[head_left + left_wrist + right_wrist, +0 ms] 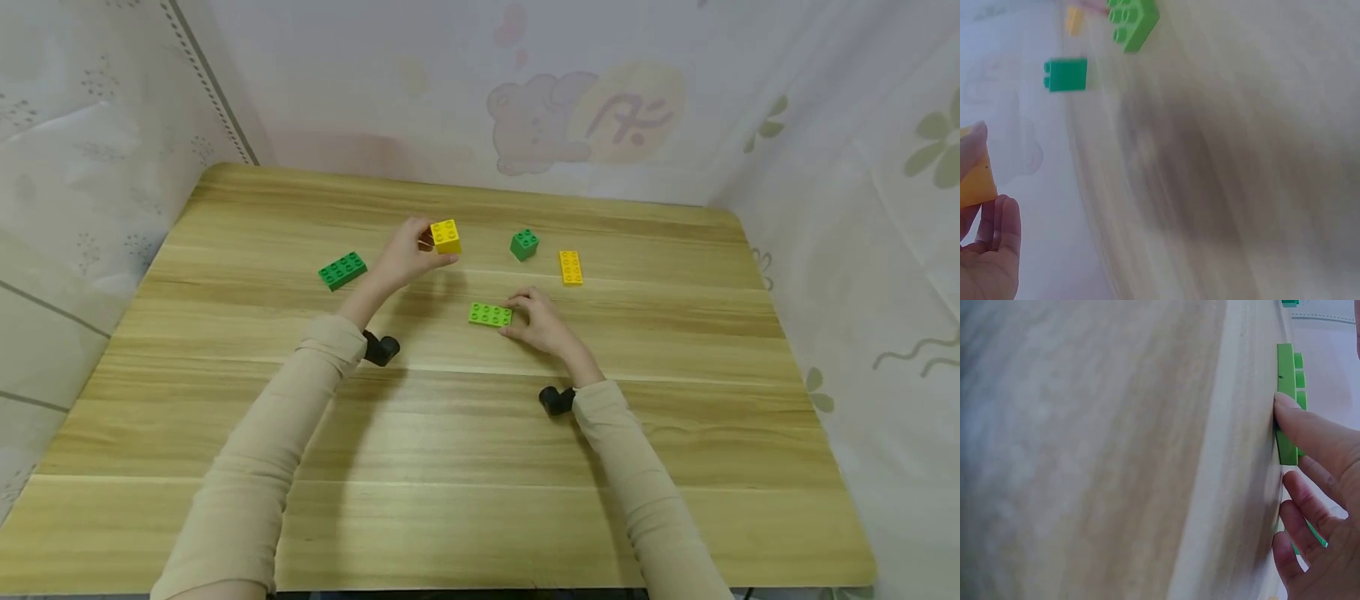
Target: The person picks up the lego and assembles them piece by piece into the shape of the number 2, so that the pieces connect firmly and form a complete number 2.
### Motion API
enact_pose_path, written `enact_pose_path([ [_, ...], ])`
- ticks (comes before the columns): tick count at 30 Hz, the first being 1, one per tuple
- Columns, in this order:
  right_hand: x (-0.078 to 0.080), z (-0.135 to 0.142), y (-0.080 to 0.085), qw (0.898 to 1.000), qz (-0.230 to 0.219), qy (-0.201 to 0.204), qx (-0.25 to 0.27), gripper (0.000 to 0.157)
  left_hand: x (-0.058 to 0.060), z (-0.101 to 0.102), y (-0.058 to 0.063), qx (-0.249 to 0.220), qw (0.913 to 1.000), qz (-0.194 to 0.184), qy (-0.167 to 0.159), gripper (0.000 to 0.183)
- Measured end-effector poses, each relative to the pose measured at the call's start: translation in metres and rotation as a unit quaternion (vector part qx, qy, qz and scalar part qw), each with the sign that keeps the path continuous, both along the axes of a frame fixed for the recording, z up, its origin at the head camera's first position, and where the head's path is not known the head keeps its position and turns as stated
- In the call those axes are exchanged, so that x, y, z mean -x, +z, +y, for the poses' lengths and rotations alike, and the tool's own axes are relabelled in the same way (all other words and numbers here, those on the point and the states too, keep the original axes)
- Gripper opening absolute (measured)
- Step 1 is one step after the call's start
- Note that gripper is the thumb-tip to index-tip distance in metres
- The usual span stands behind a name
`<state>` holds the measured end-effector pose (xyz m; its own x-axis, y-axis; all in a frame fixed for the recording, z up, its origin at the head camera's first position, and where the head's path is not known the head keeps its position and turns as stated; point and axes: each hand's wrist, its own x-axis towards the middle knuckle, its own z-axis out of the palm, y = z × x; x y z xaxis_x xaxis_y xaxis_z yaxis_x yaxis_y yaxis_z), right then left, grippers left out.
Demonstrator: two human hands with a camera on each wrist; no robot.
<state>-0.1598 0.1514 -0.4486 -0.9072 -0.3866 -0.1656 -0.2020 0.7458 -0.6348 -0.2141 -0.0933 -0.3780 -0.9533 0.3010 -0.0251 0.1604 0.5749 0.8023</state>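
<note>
My left hand [407,255] holds a yellow toy building block [447,240] above the table, studs facing up. In the left wrist view, the thumb and fingers pinch this yellow block [977,181] from opposite sides. My right hand [542,323] has thumb and index finger at the right end of a flat lime-green brick [486,314], which lies on the tabletop. In the right wrist view, the thumb presses the side of the lime-green brick [1286,369], and the other fingertips rest by the table surface.
A dark green square block [524,245] and a flat yellow brick [571,267] lie behind the right hand. A longer dark green brick [342,271] is left of the left hand. Patterned cloth [360,83] hangs along the wooden table's [450,500] back edge.
</note>
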Motion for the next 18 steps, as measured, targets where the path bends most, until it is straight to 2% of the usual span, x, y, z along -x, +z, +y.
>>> enact_pose_path([
  [4,-0.001,0.000,0.000,1.000,-0.004,-0.006,0.001,0.043,-0.006,0.008,-0.008,0.000,0.9998,0.001,-0.021,0.051],
  [10,-0.002,-0.001,0.000,1.000,-0.009,-0.011,-0.001,0.043,-0.018,0.022,-0.022,-0.005,0.9982,-0.023,-0.055,0.050],
  [18,-0.001,-0.001,0.000,1.000,-0.009,-0.011,-0.005,0.043,-0.025,0.030,-0.039,-0.007,0.9954,-0.035,-0.089,0.046],
])
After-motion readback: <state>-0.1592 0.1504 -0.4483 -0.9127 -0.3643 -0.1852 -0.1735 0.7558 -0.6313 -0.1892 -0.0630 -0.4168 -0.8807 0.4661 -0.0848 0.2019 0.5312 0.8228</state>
